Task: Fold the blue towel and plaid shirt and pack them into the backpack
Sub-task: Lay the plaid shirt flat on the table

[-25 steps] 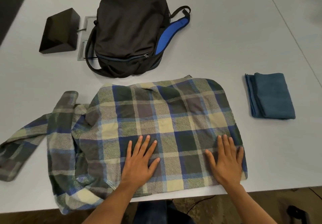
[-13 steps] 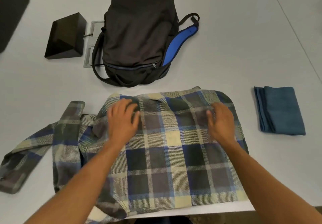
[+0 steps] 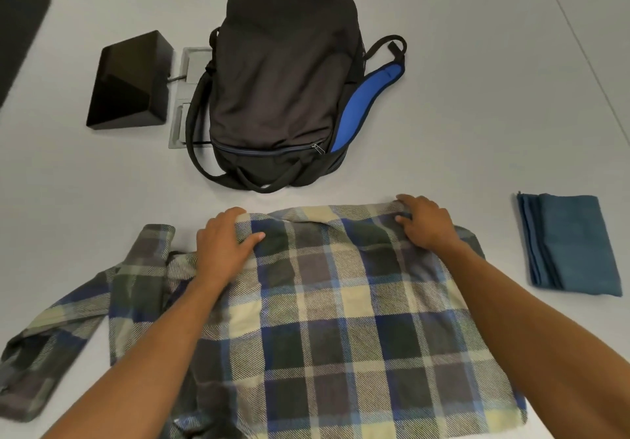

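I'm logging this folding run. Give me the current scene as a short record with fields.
shirt: plaid shirt spread flat on the table, one sleeve trailing to the left
left hand: left hand grips the shirt's far edge
right hand: right hand grips the same far edge
towel: blue towel folded, lying right of the shirt, apart from it
backpack: backpack beyond the shirt, near zipper closed
other: black box left of the backpack

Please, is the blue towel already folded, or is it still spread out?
Folded. The blue towel lies as a compact rectangle on the table, with several stacked layer edges showing along its left side. Neither hand touches it.
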Tool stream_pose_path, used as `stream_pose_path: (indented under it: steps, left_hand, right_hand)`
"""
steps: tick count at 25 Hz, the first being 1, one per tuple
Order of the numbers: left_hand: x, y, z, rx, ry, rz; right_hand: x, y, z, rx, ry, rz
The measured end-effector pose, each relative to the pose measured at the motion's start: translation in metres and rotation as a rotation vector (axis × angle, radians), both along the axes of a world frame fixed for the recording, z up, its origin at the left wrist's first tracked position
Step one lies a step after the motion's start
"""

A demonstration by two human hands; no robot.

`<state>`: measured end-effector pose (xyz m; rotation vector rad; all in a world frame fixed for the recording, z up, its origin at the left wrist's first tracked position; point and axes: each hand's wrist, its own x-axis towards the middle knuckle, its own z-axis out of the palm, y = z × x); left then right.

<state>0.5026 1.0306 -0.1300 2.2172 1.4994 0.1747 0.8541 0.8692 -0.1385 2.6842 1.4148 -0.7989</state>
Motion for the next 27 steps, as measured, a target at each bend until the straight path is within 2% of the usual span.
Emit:
stream_pose_path:
  steps: [3,5,8,11,14,18,22,25,27]
  left_hand:
    - [-0.012,-0.026,0.000,0.257,-0.103,-0.117]
    - [-0.027,-0.047,0.000,0.399,-0.164,-0.266]
    - [-0.048,-0.075,0.001,0.493,-0.184,-0.500]
    - [-0.068,-0.098,0.005,0.444,-0.111,-0.599]
    - [-0.084,-0.120,0.010,0.325,-0.052,-0.606]
    - [-0.074,-0.121,0.027,0.082,-0.025,-0.269]
    - [-0.061,-0.099,0.033,-0.043,0.240,-0.231]
    - [-0.062,-0.102,0.034,-0.001,0.245,-0.252]
    - [-0.067,-0.110,0.033,0.064,0.197,-0.277]
  right_hand:
    - [-0.006,-0.005,0.010,0.192,0.014,-0.055]
    - [-0.014,-0.016,0.019,0.357,0.024,-0.166]
    - [-0.023,-0.040,0.030,0.503,0.035,-0.390]
    - [-0.025,-0.071,0.040,0.518,0.050,-0.441]
    - [-0.030,-0.104,0.046,0.498,-0.044,-0.262]
    - [-0.035,-0.141,0.044,0.457,-0.138,0.038]
    - [-0.037,-0.161,0.035,0.301,-0.079,0.200]
    - [-0.042,-0.170,0.029,0.085,-0.013,0.176]
    - [-0.045,-0.170,0.026,0.049,0.034,0.096]
